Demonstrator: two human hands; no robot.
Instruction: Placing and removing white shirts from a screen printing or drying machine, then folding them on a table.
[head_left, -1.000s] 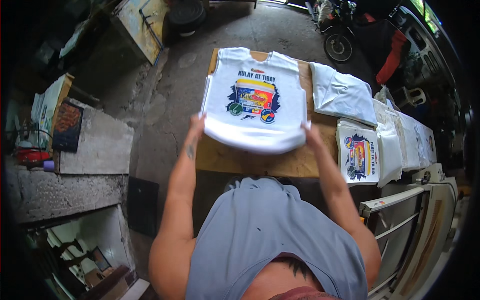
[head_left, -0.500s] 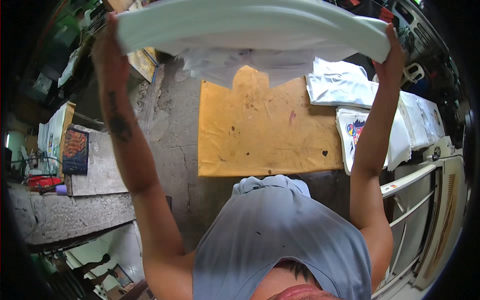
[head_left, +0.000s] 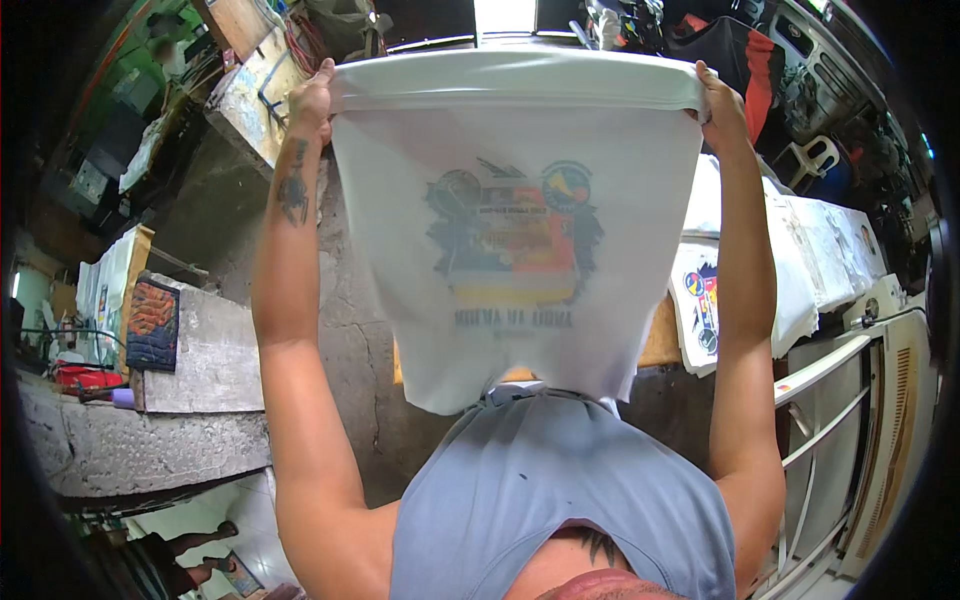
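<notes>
Between my raised hands a thin white T-shirt [head_left: 400, 220] is stretched wide. A colourful print shows faintly through its cloth, looking reversed. My left hand [head_left: 312, 100] grips the upper left corner and my right hand [head_left: 722, 108] the upper right one, with fingers closed on the cloth. The top edge forms a doubled band, taut between them. From there the shirt hangs towards my body, its sleeves and neck opening lowest, near my waist. Most of the yellow-brown table [head_left: 660, 335] behind it is hidden.
At the right lie stacked white printed shirts [head_left: 800, 285] beside a white metal frame [head_left: 825, 370]. A concrete ledge [head_left: 160, 440] and a dark patterned cloth [head_left: 152, 322] are on the left. Farther off stand a white plastic chair [head_left: 815, 160] and, lower left, another person's legs [head_left: 200, 555].
The shirt was swung up and blurred, leaving the table in view. Now it hangs spread out, covering most of the table, and my hands have come slightly lower and closer together.
</notes>
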